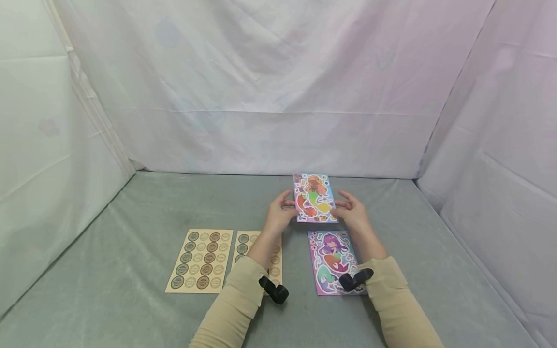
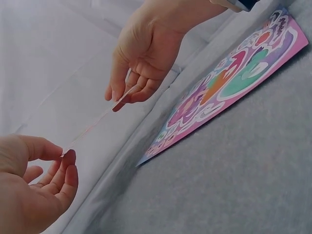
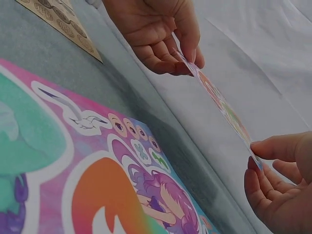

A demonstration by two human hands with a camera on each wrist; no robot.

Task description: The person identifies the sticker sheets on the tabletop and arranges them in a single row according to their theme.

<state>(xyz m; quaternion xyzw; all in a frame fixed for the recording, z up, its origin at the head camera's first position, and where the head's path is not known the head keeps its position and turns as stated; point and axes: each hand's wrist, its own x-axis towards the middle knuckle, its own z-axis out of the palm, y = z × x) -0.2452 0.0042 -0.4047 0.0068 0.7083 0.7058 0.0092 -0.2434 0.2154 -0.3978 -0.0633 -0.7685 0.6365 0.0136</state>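
Observation:
A mermaid sticker sheet [image 1: 314, 198] is held up off the table, tilted, between both hands. My left hand [image 1: 277, 216] pinches its left edge between thumb and fingers; in the left wrist view this hand [image 2: 34, 180] is at lower left. On the opposite edge my right hand [image 1: 354, 216] has the same pinch, seen at lower right in the right wrist view, with the sheet [image 3: 222, 105] nearly edge-on. Below the hands, a second sticker sheet [image 1: 332, 261] with a purple-haired mermaid lies flat, partly covered by the right forearm.
Two cream sheets of round seal stickers lie at left: one [image 1: 200, 261] in full view, the other [image 1: 243, 246] partly under the left forearm. A grey cloth covers the table [image 1: 130, 232]. White curtains [image 1: 278, 140] stand behind and at both sides.

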